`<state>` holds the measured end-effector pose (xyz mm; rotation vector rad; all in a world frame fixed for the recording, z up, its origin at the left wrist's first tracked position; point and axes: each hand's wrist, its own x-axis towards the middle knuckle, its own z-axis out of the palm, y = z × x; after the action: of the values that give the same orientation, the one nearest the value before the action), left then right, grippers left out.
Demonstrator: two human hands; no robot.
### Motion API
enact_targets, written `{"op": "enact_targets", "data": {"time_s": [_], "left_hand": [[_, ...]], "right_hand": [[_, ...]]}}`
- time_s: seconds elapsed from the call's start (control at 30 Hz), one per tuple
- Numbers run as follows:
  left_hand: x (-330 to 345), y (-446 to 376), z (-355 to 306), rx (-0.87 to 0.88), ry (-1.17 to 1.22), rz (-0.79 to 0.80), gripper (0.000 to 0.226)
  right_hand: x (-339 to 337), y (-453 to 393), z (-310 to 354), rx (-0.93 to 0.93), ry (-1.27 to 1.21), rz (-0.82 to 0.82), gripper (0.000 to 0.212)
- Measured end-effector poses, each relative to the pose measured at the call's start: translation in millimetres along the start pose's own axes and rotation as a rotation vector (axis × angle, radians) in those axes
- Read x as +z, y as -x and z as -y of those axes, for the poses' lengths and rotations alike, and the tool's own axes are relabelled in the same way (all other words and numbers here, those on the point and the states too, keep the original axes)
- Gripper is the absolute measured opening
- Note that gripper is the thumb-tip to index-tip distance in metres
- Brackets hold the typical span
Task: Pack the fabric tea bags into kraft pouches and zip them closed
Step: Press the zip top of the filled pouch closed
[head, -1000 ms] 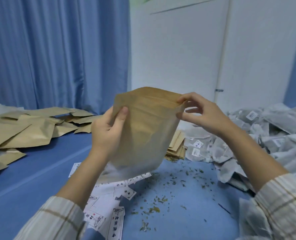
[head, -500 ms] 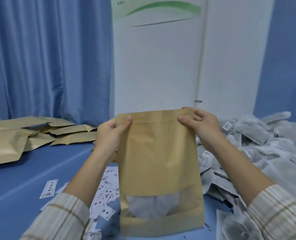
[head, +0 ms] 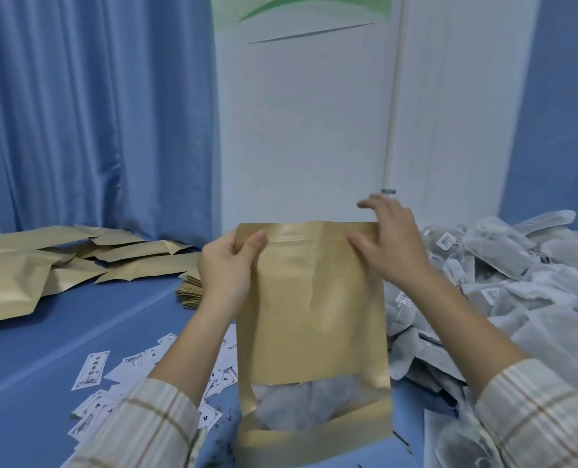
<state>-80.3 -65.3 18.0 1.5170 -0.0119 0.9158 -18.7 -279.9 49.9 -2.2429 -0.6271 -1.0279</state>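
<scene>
Upright in the foreground, a kraft pouch [head: 311, 315] with a fabric tea bag [head: 301, 405] visible through its window. Pinched at the top left corner by the left hand [head: 228, 265], at the top right by the right hand [head: 390, 241]. Loose tea bags [head: 503, 271] heaped right; flat pouches [head: 61, 258] far left on blue table [head: 44, 339].

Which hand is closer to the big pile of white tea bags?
Right. The right hand pinches the kraft pouch top corner just beside the tea bag pile; the left hand grips the opposite corner, farther away.
</scene>
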Motion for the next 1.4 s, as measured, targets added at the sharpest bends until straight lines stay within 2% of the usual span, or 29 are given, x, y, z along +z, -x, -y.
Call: {"op": "enact_targets", "data": {"time_s": [0.1, 0.17, 0.27, 0.33, 0.5, 0.73, 0.97, 1.03, 1.1, 1.17, 1.2, 1.3, 1.33, 1.4], "left_hand": [[11, 5, -5, 0.007, 0.026, 0.026, 0.029], [15, 9, -9, -0.008, 0.038, 0.058, 0.039], [13, 13, -14, -0.046, 0.046, 0.077, 0.052], [9, 15, -15, -0.082, 0.054, 0.089, 0.046], [2, 20, -18, -0.168, 0.181, 0.176, 0.025], [9, 19, -17, -0.131, 0.057, -0.077, 0.019], [16, 21, -18, 0.014, -0.025, -0.102, 0.025], [14, 21, -18, -0.016, 0.031, -0.089, 0.021], [10, 22, -17, -0.042, 0.07, -0.087, 0.018], [4, 19, -14, -0.034, 0.1, -0.105, 0.018], [2, 18, -13, -0.024, 0.11, -0.109, 0.017], [2, 16, -11, -0.023, 0.102, -0.1, 0.016], [2, 16, -11, -0.032, 0.108, -0.107, 0.015], [1, 13, -9, -0.037, 0.129, -0.135, 0.013]], "right_hand": [[17, -7, 54, -0.306, 0.065, -0.195, 0.024], [36, -7, 82, -0.424, 0.157, -0.3, 0.026], [47, -12, 99, -0.38, 0.44, -0.432, 0.041], [48, -17, 96, -0.342, 0.547, -0.51, 0.049], [50, -23, 94, -0.316, 0.49, -0.524, 0.054], [54, -23, 100, -0.348, 0.389, -0.481, 0.058], [56, -26, 107, -0.314, 0.414, -0.599, 0.06], [56, -26, 107, -0.339, 0.392, -0.517, 0.057], [55, -31, 102, -0.373, 0.396, -0.31, 0.058], [51, -34, 87, -0.317, 0.416, -0.111, 0.06], [47, -33, 81, -0.307, 0.471, -0.135, 0.059], [47, -27, 78, -0.282, 0.484, -0.408, 0.061], [48, -30, 79, -0.311, 0.475, -0.381, 0.061], [47, -37, 72, -0.291, 0.438, -0.147, 0.063]]}}
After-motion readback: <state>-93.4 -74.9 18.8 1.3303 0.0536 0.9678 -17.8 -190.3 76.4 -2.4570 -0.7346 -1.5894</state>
